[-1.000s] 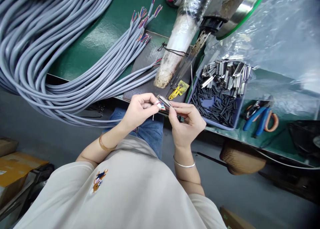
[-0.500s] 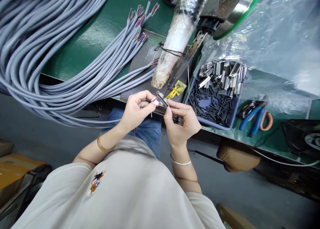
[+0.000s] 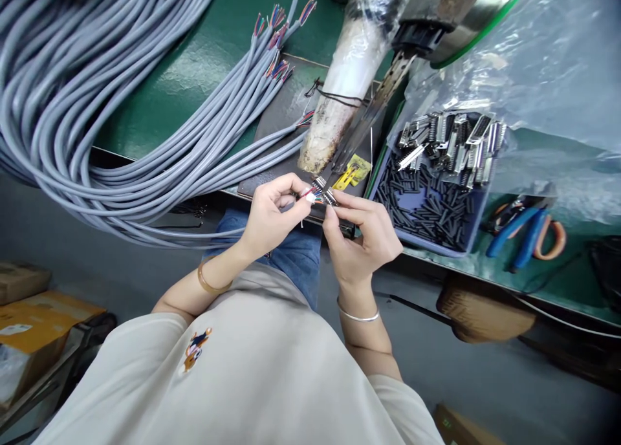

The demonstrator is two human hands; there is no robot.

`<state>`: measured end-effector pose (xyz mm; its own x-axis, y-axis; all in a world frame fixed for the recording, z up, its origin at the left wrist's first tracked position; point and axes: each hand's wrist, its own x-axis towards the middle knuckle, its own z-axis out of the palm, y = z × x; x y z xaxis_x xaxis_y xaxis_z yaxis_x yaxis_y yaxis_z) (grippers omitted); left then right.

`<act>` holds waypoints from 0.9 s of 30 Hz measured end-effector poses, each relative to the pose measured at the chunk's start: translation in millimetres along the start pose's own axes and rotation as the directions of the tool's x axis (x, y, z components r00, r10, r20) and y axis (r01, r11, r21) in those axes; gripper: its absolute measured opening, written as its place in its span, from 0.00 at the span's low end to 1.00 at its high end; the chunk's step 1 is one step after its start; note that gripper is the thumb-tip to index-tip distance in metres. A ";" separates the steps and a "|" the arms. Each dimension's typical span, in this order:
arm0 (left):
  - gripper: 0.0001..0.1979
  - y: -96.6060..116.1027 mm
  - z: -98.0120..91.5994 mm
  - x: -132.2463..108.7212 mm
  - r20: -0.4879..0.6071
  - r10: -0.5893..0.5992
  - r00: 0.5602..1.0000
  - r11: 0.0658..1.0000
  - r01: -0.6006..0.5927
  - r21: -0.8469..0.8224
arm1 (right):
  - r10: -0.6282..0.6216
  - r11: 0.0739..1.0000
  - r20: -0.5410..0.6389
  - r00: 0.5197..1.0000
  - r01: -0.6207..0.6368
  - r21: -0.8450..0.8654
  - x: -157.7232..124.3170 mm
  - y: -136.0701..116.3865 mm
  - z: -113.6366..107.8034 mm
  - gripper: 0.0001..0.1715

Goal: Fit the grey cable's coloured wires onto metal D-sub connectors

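Note:
My left hand (image 3: 272, 211) pinches a grey cable's stripped end, whose thin coloured wires (image 3: 318, 199) stick out past the thumb. In my right hand (image 3: 363, 235), thumb and fingertips grip one end of a small metal multi-pin connector (image 3: 330, 198). The wires lie against the connector's pin side; which ones are joined to it is too small to tell. A soldering iron (image 3: 358, 129) slants down from above, and its dark tip overlaps the middle of the connector. Just right of the tip is a yellow clip-like piece (image 3: 345, 174) on the dark board (image 3: 291, 173).
Many grey cables (image 3: 194, 141) with stripped ends spread over the left. A wrapped white tube (image 3: 334, 102) stands beside the iron. On the right, a blue tray (image 3: 473, 228) holds connectors (image 3: 451, 141) and black sleeves (image 3: 427, 215). Blue-handled cutters (image 3: 528, 235) lie beyond it.
The view has shifted slightly, so the bench appears further right. The connector has moved up under the iron's tip, which now crosses its middle. Both hands keep their grips.

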<state>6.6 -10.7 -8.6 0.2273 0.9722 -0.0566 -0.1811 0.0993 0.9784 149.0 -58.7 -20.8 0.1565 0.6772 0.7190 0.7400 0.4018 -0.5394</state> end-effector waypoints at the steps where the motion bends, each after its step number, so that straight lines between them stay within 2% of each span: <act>1: 0.09 1.0 0.5 -0.6 0.000 0.007 1.000 1.000 -0.007 0.003 | -0.001 1.000 0.000 1.000 0.001 -0.007 0.3 -0.6 -0.6 0.10; 7: 0.09 5.3 2.1 -1.0 -0.012 0.025 1.000 1.000 -0.025 0.011 | -0.094 0.992 0.025 0.995 0.096 -0.079 1.3 -2.0 -3.8 0.12; 12: 0.09 0.8 0.2 -1.3 0.019 -0.057 0.998 0.998 0.057 0.008 | -0.211 0.964 0.073 0.975 0.220 -0.146 -3.6 4.3 -4.4 0.11; 16: 0.09 0.7 0.1 -4.7 0.036 -0.076 0.996 0.997 0.076 0.004 | -0.212 0.964 0.068 0.975 0.220 -0.148 -6.5 4.8 -6.6 0.11; 19: 0.09 2.8 -0.9 -8.0 0.089 -0.111 0.990 0.993 0.114 -0.021 | -0.134 0.985 0.053 0.990 0.139 -0.101 -6.9 1.1 -9.5 0.11; 21: 0.10 3.2 -2.8 -10.2 0.117 -0.117 0.986 0.990 0.126 -0.069 | 0.002 0.999 0.079 0.997 0.001 -0.042 -6.5 -2.5 -11.6 0.09; 24: 0.15 1.9 -7.0 -12.7 0.158 -0.080 0.984 0.979 0.107 -0.171 | 0.236 0.964 0.195 0.952 -0.255 0.076 -6.0 -7.7 -14.3 0.06; 27: 0.11 0.5 -10.3 -13.9 0.202 -0.053 0.978 0.971 0.098 -0.219 | 0.337 0.917 0.233 0.912 -0.374 0.141 -8.2 -11.1 -16.4 0.05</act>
<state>-6.6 -22.0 -9.4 0.4247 0.9028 -0.0670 -0.3630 0.2376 0.9010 150.3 -78.8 -13.5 0.2397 0.8967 0.3722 0.5277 0.2015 -0.8252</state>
